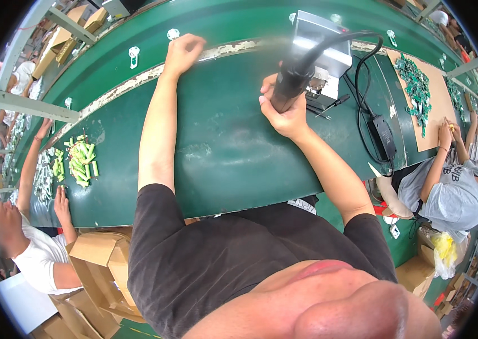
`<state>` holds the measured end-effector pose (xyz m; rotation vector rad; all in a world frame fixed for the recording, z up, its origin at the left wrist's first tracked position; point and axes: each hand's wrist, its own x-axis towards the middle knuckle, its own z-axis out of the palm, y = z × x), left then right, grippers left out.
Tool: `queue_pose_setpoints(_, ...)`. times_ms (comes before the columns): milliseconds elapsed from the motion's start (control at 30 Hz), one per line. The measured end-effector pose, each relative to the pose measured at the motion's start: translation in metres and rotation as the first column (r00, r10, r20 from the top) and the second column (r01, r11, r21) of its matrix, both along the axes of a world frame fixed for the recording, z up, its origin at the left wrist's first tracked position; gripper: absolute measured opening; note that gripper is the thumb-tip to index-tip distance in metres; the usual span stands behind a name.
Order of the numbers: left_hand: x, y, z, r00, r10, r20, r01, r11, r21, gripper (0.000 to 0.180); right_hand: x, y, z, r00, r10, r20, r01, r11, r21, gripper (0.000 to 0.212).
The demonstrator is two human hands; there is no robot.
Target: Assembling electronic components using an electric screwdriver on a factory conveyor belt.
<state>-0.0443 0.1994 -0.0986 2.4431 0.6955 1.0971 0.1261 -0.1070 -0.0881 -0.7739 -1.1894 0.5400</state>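
Note:
My right hand [288, 113] is wrapped round a black cylindrical hand tool [293, 82] with a thick black cable, beside a silver box-shaped device [321, 42]. Over the edge of the green conveyor belt, my left hand [184, 53] has its fingers curled; whether anything is in them is hidden. Just beyond its knuckles lies a small white round-headed part [173, 34]. A similar white part [133, 56] rests on the belt farther left. To the right of the device, a thin black-handled tool [337, 101] lies on the green table [222, 135].
A black power adapter [383, 137] and looping cables lie right of the device. Green cylindrical pieces [83, 161] are piled at left, near a co-worker's hand [62, 206]. At right, another person sits by a cardboard sheet [431, 85] with green boards [415, 90]. Cardboard boxes [100, 248] stand below.

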Motion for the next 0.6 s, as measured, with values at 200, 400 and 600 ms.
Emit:
queue_pose_setpoints(200, -0.001, 0.004, -0.001, 0.996, 0.011, -0.083, -0.018, 0.996, -0.089, 0.02, -0.005, -0.001, 0.005, 0.995, 0.022, -0.099, -0.019, 0.999, 0.03, 0.055)
queue_pose_setpoints(400, -0.001, 0.001, -0.001, 0.994, 0.021, -0.11, -0.033, 0.994, -0.109, 0.02, 0.001, -0.003, 0.001, 0.995, -0.067, 0.076, 0.068, 0.998, -0.01, 0.055)
queue_pose_setpoints(600, 0.001, 0.002, -0.001, 0.994, 0.042, -0.097, -0.053, 0.992, -0.113, 0.02, -0.001, -0.006, -0.005, 0.997, 0.0, -0.073, -0.002, 1.0, -0.029, 0.066)
